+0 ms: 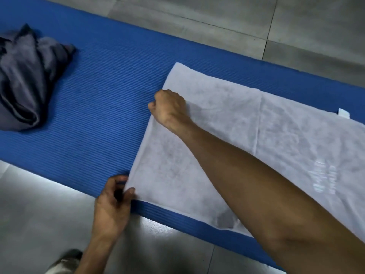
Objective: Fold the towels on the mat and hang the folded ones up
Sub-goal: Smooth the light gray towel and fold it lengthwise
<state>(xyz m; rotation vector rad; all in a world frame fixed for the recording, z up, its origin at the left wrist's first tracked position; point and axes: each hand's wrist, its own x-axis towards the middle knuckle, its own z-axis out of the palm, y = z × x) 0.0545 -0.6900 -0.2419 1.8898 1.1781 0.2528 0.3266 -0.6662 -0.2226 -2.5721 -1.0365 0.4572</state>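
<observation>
The white towel [246, 135] lies spread flat on the blue mat [94, 119], apparently set for its first fold. The left hand [112, 202] pinches its near corner; the right hand [169, 109] is closed on the far edge. Next both should probably carry that end across evenly. A crumpled dark towel [25, 80] waits; grey floor tiles [217, 14] surround.

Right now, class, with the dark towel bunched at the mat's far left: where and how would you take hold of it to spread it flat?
Probably pinch the dark towel at its pointed peak, coming from above. That tip sticks up clear of the blue mat, so fingers can close around it; the lower folds lie rolled and tucked, giving no free edge.
</observation>
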